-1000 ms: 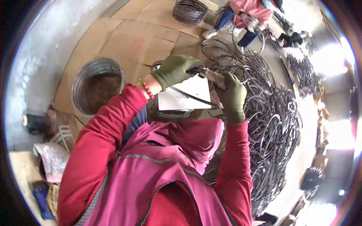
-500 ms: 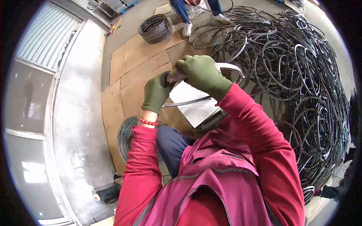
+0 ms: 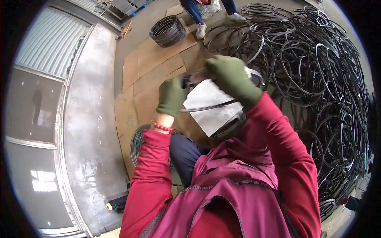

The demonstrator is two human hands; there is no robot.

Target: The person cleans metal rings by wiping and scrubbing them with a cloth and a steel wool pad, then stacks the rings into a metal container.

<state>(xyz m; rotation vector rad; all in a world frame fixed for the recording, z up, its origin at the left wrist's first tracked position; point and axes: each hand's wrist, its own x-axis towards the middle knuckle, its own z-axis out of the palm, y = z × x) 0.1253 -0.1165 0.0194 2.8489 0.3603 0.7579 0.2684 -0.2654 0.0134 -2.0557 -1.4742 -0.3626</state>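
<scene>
metal ring (image 3: pixel 206 107), thin and dark, sits between the person's two gloved hands, raised in front of the chest and lying across a flat grey sheet (image 3: pixel 212 105) that rests over the lap. going from the left: a corrugated grey wall panel (image 3: pixel 47 43) and a smooth grey slab (image 3: pixel 85 119) run along that side, with a small dark tool with a yellowish tip (image 3: pixel 116 204) lying near its lower end. next come flattened cardboard sheets (image 3: pixel 147 75) on the floor, a neat coil of dark rings (image 3: pixel 167 30) at their far edge, and another round coil (image 3: pixel 139 141) half hidden just behind the red left sleeve. the left hand (image 3: pixel 172 95), in a green glove with a red bead bracelet (image 3: pixel 162 127) at the wrist, is clenched around the ring's left part. the right hand (image 3: pixel 232 77), also green-gloved, is curled closed over the ring's upper right part, touching the sheet's top edge. exactly what its fingers pinch is hidden by the glove's back. further right spreads a big tangled heap of black rings (image 3: pixel 317 79), reaching from the far floor down past the right sleeve. at the top, another person's legs and pale shoes (image 3: pixel 206 20) stand on the cardboard beside the heap.
</scene>
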